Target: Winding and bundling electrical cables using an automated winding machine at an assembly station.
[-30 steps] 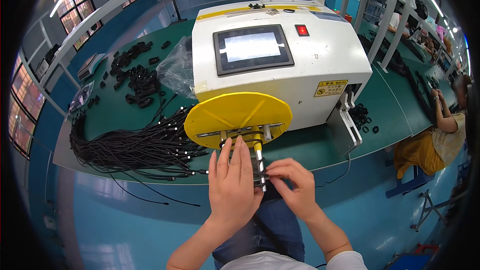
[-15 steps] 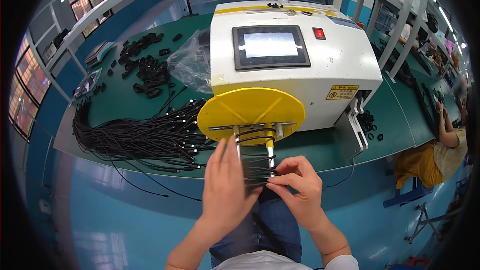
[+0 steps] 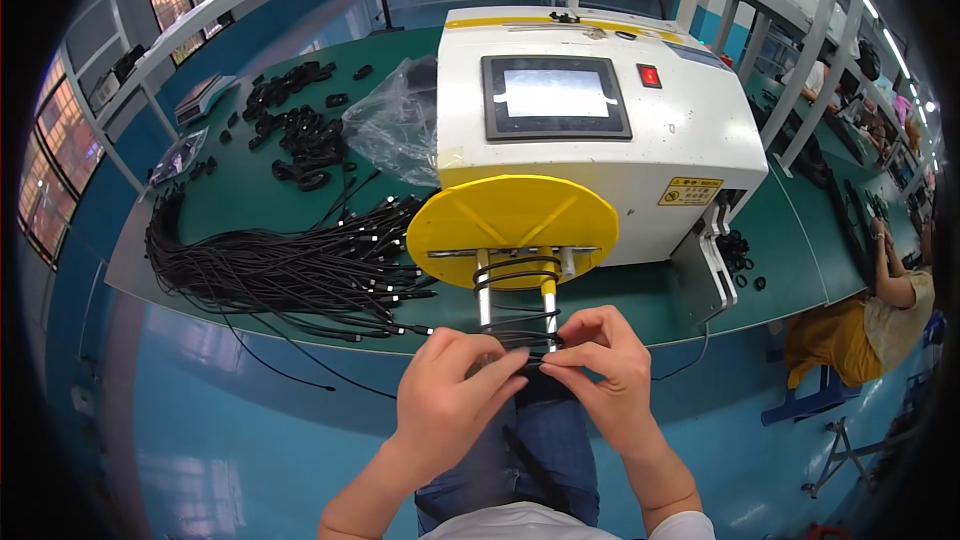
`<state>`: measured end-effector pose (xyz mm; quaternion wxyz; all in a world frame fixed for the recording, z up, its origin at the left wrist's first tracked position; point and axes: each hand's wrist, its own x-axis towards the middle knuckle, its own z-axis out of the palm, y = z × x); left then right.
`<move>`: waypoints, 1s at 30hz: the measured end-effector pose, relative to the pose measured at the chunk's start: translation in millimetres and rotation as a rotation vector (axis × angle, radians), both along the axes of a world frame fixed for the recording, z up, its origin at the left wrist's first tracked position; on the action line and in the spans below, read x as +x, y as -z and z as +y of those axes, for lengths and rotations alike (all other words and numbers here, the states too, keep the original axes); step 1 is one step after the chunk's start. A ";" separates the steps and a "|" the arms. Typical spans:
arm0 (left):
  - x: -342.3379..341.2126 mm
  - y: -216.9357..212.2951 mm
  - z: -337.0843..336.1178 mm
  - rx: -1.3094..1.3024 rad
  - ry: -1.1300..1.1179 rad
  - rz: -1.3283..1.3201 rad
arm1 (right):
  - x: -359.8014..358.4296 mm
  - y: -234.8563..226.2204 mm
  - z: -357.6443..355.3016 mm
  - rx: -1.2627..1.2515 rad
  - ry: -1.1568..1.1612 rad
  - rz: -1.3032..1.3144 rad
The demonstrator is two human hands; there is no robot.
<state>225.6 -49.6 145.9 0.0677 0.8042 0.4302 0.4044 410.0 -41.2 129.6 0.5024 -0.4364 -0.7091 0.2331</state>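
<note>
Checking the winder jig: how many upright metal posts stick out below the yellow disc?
2 clearly visible: a left post and a right post, the latter with a yellow sleeve, both wrapped by the black cable coil. Shorter pegs sit beside them; hands may hide more.

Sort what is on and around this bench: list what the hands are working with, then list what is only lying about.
In use:
left hand and right hand, pinching a coil of black cable
metal pegs under the yellow disc
white machine

Lying about:
heap of loose black cables
finished black coils
clear plastic bag
small black rings
</note>
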 end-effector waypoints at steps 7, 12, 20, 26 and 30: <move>6.8 13.1 5.2 0.033 -0.040 -0.095 | 8.7 8.6 10.1 -0.174 -0.022 0.241; 8.5 15.9 10.1 0.050 -0.007 -0.105 | 11.7 6.1 14.4 0.006 -0.007 -0.069; 10.5 20.5 10.0 0.058 0.010 -0.142 | -6.9 27.1 14.9 -0.165 0.039 0.318; 9.3 21.4 9.4 0.059 0.015 -0.156 | -8.9 42.8 8.8 -0.141 0.048 0.510; 8.2 20.4 11.2 0.043 0.020 -0.150 | -4.0 42.1 11.5 -0.240 0.012 0.529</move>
